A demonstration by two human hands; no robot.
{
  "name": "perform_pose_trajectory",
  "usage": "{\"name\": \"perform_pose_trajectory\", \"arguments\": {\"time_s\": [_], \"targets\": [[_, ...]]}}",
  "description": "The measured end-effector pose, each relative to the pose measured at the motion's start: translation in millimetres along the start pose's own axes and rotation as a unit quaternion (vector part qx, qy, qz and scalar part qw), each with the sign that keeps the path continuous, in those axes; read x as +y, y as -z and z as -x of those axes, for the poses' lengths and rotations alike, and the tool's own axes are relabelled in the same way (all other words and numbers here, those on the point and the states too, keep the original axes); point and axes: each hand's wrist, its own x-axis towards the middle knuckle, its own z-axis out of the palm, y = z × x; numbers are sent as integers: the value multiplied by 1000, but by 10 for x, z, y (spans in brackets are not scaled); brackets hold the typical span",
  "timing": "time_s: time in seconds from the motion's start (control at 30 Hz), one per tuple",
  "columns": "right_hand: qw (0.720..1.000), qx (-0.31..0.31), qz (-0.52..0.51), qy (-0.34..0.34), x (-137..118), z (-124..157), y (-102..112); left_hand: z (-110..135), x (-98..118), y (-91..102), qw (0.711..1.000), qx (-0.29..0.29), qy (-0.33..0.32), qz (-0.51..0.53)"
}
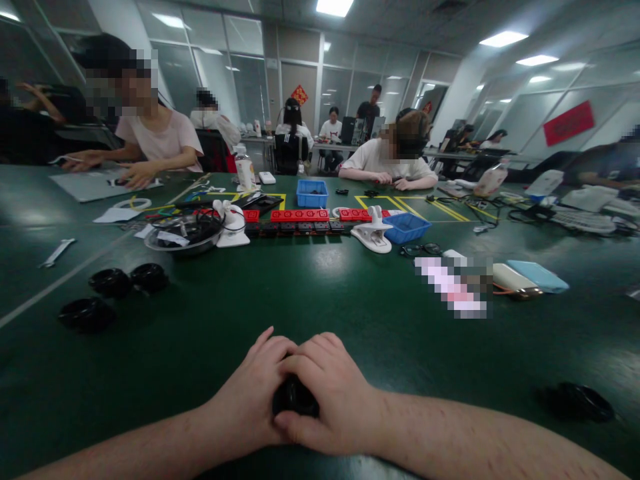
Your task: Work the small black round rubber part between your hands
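Your left hand (253,393) and right hand (327,393) are cupping together, both clamped around a small black part (294,398) at the table's (350,300) near edge, seemingly steadying it; three black rings (113,293) are lying well apart toward the left edge.

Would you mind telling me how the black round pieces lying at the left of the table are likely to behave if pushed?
The three black round pieces look low and flat-lying, so they would probably slide across the smooth green table rather than tip. Their glossy look suggests hard plastic, likely stiff and light. Set on edge, they might roll.
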Motion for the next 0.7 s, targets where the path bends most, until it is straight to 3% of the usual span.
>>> {"name": "perform_pose_trajectory", "arguments": {"time_s": [0.17,0.47,0.6,0.7], "targets": [[999,-10,-21,41,-8,-18,10,-25,-11,38,999,-20,-6,27],[973,-57,-41,221,29,19,-18,-99,-46,155,995,-78,-39,40],[971,-53,-39,229,31,21,-10,-80,-77,154,995,-74,-45,42],[981,-6,-40,188,0,2,28,-47,-107,116,995,-72,-44,44]]}}
